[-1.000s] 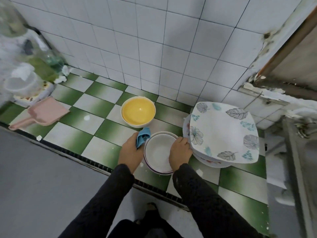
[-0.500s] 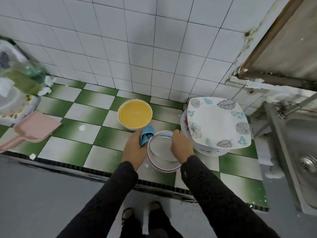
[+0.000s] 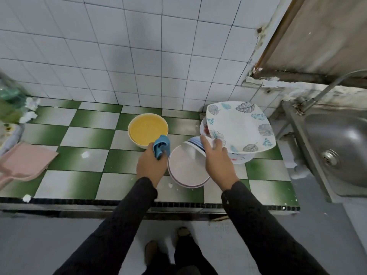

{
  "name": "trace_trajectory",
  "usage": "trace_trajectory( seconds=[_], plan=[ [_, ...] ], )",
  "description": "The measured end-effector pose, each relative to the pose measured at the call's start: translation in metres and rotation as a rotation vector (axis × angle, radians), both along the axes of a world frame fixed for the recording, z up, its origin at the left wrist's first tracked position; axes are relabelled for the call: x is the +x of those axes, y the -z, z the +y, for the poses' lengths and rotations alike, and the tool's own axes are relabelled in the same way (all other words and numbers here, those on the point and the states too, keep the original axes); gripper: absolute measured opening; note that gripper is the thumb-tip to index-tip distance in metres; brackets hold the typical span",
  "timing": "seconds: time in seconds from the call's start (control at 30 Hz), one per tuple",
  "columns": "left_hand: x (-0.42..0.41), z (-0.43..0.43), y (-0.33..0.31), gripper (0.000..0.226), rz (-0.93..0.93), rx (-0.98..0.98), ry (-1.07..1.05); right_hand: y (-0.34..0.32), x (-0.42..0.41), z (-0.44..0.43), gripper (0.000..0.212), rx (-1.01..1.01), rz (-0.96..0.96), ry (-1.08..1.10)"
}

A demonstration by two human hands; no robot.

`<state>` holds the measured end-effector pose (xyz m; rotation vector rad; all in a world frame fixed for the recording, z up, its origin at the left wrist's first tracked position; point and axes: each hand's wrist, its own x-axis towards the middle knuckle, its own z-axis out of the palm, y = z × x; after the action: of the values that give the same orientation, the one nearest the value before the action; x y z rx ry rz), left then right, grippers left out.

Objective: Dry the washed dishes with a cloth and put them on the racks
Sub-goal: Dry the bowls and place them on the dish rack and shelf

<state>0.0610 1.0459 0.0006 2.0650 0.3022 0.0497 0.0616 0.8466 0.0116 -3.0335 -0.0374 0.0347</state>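
Gripping: left hand — one cloth | right hand — one striped bowl

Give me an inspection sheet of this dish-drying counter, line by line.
Surface: green-and-white tiled counter, white flecks on it.
Job's things: yellow bowl; striped bowl tilted over a pink-rimmed dish; leaf-print plate atop stacked plates.
Clutter: pink dustpan, crumpled paper, blurred bottles at left.
Hands: left hand grips blue cloth; right hand holds the striped bowl's rim.
Cables: nothing seen.
Surroundings: white wall tiles, steel sink with tap at right; no rack seen.
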Motion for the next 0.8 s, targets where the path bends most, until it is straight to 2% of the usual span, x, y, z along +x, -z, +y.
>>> trace_trajectory(
  seconds=[0.1, 0.17, 0.3, 0.43, 0.5, 0.57, 0.63, 0.7, 0.8],
  plan=[
    [0.001, -0.003, -0.003, 0.015, -0.021, -0.034, 0.008, -0.009, -0.005, -0.003, 0.084, 0.043, -0.043, 0.022],
    [0.003, -0.007, -0.006, 0.017, -0.042, -0.050, 0.013, -0.011, -0.004, -0.008, 0.080, 0.151, -0.067, 0.031],
    [0.008, -0.019, -0.014, 0.017, -0.147, -0.149, 0.008, -0.011, 0.001, -0.021, 0.067, 0.648, -0.051, 0.117],
    [0.014, -0.045, -0.020, 0.020, -0.271, -0.216, -0.002, -0.018, 0.009, -0.021, 0.061, 1.111, 0.129, 0.339],
    [0.021, -0.058, -0.017, 0.025, -0.322, -0.104, 0.106, -0.018, 0.013, -0.017, 0.060, 1.229, 0.198, 0.364],
    [0.031, -0.066, -0.009, 0.036, -0.342, 0.133, 0.278, -0.014, 0.018, -0.017, 0.064, 1.377, 0.239, 0.364],
    [0.039, -0.069, -0.005, 0.044, -0.271, 0.395, 0.434, -0.012, 0.023, -0.019, 0.071, 1.506, 0.283, 0.367],
    [0.044, -0.069, -0.005, 0.052, -0.211, 0.584, 0.523, -0.013, 0.028, -0.024, 0.067, 1.593, 0.294, 0.347],
    [0.046, -0.078, -0.014, 0.052, -0.142, 0.615, 0.630, -0.012, 0.037, -0.030, 0.054, 1.711, 0.291, 0.337]
  ],
)
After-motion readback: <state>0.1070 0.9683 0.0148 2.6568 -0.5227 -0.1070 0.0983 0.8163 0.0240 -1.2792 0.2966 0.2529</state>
